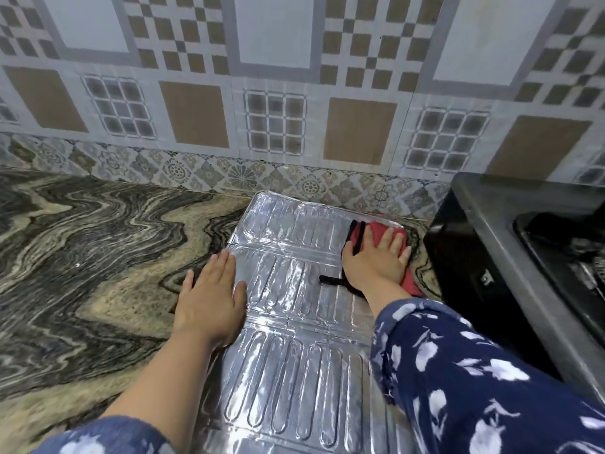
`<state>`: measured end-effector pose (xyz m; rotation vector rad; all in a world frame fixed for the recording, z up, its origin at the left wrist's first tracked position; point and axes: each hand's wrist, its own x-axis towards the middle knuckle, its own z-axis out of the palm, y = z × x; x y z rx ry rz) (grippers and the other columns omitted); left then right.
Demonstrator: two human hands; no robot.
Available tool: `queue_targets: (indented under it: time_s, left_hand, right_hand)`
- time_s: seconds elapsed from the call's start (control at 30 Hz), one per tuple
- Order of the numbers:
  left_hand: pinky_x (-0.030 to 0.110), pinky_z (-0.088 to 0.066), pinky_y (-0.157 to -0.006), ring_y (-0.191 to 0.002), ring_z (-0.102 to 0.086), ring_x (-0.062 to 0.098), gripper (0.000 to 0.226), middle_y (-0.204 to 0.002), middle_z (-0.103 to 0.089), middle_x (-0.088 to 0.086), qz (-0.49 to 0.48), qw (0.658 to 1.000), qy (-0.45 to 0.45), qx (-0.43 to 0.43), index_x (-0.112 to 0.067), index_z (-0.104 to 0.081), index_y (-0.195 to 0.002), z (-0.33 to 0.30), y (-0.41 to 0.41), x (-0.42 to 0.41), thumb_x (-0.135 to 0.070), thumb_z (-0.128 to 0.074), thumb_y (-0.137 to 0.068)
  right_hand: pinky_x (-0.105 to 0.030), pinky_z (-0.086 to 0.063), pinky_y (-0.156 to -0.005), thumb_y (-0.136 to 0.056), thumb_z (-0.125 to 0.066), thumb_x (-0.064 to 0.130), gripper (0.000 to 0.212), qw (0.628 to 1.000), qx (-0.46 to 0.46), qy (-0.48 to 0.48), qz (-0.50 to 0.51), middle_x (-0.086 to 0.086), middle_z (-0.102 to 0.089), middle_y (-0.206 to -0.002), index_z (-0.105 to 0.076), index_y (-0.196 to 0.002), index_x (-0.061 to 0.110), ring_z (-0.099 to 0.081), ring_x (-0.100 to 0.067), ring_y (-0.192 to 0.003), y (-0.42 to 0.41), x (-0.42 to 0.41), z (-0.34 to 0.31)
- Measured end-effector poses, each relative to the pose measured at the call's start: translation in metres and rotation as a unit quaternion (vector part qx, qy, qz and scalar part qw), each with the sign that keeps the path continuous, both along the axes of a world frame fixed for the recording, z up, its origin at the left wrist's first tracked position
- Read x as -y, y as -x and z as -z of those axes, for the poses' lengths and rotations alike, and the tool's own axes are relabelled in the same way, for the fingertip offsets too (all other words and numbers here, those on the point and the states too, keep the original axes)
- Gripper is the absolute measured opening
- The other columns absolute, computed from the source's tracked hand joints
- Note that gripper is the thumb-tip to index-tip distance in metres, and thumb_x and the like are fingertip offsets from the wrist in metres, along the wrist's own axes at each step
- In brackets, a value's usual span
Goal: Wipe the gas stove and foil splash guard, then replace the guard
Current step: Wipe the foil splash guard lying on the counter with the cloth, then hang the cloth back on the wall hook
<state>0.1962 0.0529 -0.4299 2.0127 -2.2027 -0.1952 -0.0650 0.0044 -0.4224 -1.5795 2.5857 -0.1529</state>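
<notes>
The foil splash guard (294,290) lies flat on the counter, silver with embossed ribs, running from the wall toward me. My left hand (211,296) rests flat on its left edge, fingers apart, holding nothing. My right hand (376,260) presses a red cloth (379,232) with black trim onto the guard's far right corner. The black gas stove (510,257) stands just right of the guard, only its left part in view.
The swirled dark-and-tan granite counter (98,257) spreads to the left. A patterned tile wall (278,109) rises directly behind the guard. The stove's side sits close to my right hand.
</notes>
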Motion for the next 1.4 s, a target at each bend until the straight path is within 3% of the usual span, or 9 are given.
queue_targets:
  time_s: [0.2,0.47,0.73,0.83,0.97,1.07,1.17,1.27,1.4]
  left_hand:
    - [0.042,0.0,-0.12,-0.147,0.004,0.01,0.06,-0.16,0.007,-0.006,-0.001,1.0,-0.007,0.003,-0.018,-0.001,-0.152,0.001,0.002,0.0,-0.042,-0.012,-0.098]
    - [0.043,-0.002,-0.12,-0.148,0.001,0.01,0.059,-0.161,0.001,-0.006,-0.001,1.0,0.002,0.012,-0.017,-0.005,-0.152,0.0,0.002,0.005,-0.04,-0.015,-0.099]
    - [0.045,-0.001,-0.12,-0.148,0.0,0.01,0.058,-0.161,-0.001,-0.006,0.0,1.0,-0.02,0.013,-0.019,-0.007,-0.152,-0.001,0.002,0.001,-0.04,-0.016,-0.099]
    - [0.048,0.003,-0.119,-0.148,0.003,0.01,0.059,-0.161,0.002,-0.006,0.001,0.999,-0.04,0.019,-0.019,-0.005,-0.152,-0.004,0.003,0.002,-0.041,-0.015,-0.099]
    - [0.055,0.008,-0.117,-0.148,0.004,0.012,0.067,-0.161,0.004,-0.004,0.0,0.997,-0.07,0.032,-0.018,0.0,-0.152,-0.018,0.001,0.002,-0.053,-0.014,-0.097]
    - [0.054,0.003,-0.116,-0.148,-0.001,0.013,0.069,-0.161,-0.005,-0.003,0.014,0.998,-0.029,0.045,-0.022,-0.009,-0.152,-0.036,0.013,-0.007,-0.059,-0.019,-0.094]
    - [0.048,-0.012,-0.116,-0.145,-0.021,0.017,0.059,-0.156,-0.027,0.001,0.071,0.997,-0.018,-0.012,-0.027,-0.027,-0.148,-0.046,0.048,-0.036,-0.052,-0.035,-0.095]
    - [0.046,-0.026,-0.112,-0.135,-0.039,0.021,0.052,-0.145,-0.046,0.002,0.108,0.991,-0.044,-0.06,-0.033,-0.037,-0.142,-0.04,0.081,-0.07,-0.048,-0.042,-0.093]
    - [0.047,-0.035,-0.106,-0.126,-0.047,0.026,0.049,-0.137,-0.051,0.002,0.095,0.992,-0.055,-0.067,-0.037,-0.039,-0.139,-0.034,0.094,-0.1,-0.04,-0.049,-0.091]
  right_hand:
    - [-0.057,0.008,-0.115,-0.09,-0.021,0.061,0.075,1.0,0.009,-0.013,-0.016,-0.023,0.009,-0.159,0.0,-0.153,0.025,0.011,-0.044,-0.145,-0.053,-0.041,0.002]
    - [-0.05,0.009,-0.118,-0.093,-0.015,0.06,0.06,0.964,0.025,-0.012,-0.263,-0.01,0.012,-0.161,0.0,-0.149,0.045,0.016,-0.032,-0.147,-0.07,-0.065,-0.005]
    - [-0.049,0.01,-0.118,-0.091,-0.014,0.065,0.06,0.958,0.014,-0.033,-0.284,-0.002,0.015,-0.161,0.003,-0.147,0.051,0.02,-0.025,-0.146,-0.047,-0.13,-0.001]
    - [-0.05,0.015,-0.116,-0.089,-0.014,0.065,0.059,0.935,0.016,-0.04,-0.353,0.003,0.014,-0.161,0.002,-0.145,0.055,0.021,-0.022,-0.146,-0.042,-0.153,-0.007]
    - [-0.047,0.018,-0.116,-0.092,-0.028,0.061,0.054,0.9,0.021,-0.058,-0.432,0.009,0.006,-0.161,-0.012,-0.144,0.056,0.017,-0.017,-0.147,-0.038,-0.181,-0.028]
    - [-0.047,0.007,-0.12,-0.095,-0.033,0.055,0.048,0.917,0.098,0.002,-0.388,0.01,-0.014,-0.16,-0.029,-0.142,0.049,-0.002,-0.014,-0.149,-0.038,-0.193,-0.047]
    - [-0.043,-0.019,-0.116,-0.095,-0.04,0.025,0.044,0.956,0.102,0.093,-0.258,0.007,-0.046,-0.143,-0.043,-0.139,0.033,-0.035,-0.018,-0.135,-0.035,-0.201,-0.055]
    - [-0.042,-0.022,-0.109,-0.091,-0.041,0.016,0.049,0.986,0.012,0.042,-0.16,0.002,-0.049,-0.139,-0.043,-0.138,0.029,-0.037,-0.024,-0.131,-0.036,-0.21,-0.052]
    - [-0.042,-0.022,-0.11,-0.09,-0.043,0.012,0.045,0.995,-0.024,0.036,-0.093,-0.002,-0.054,-0.131,-0.045,-0.133,0.026,-0.041,-0.027,-0.126,-0.044,-0.222,-0.043]
